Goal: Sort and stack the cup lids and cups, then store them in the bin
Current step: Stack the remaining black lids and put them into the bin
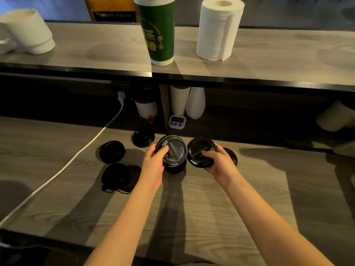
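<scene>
While my left hand (pixel 153 163) pinches the lid stack (pixel 177 150) and my right hand (pixel 221 164) grips a single lid (pixel 198 147) just beside it, I judge them light, flexy, slick: hold rims.

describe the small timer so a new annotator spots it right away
Find the green cup on the upper shelf, then drop into the dark recess under it. At the back of the lower counter, just below two tall white containers, stands the timer. It alone is small and white with a dark screen and blue buttons; the lids nearby are black.
</scene>
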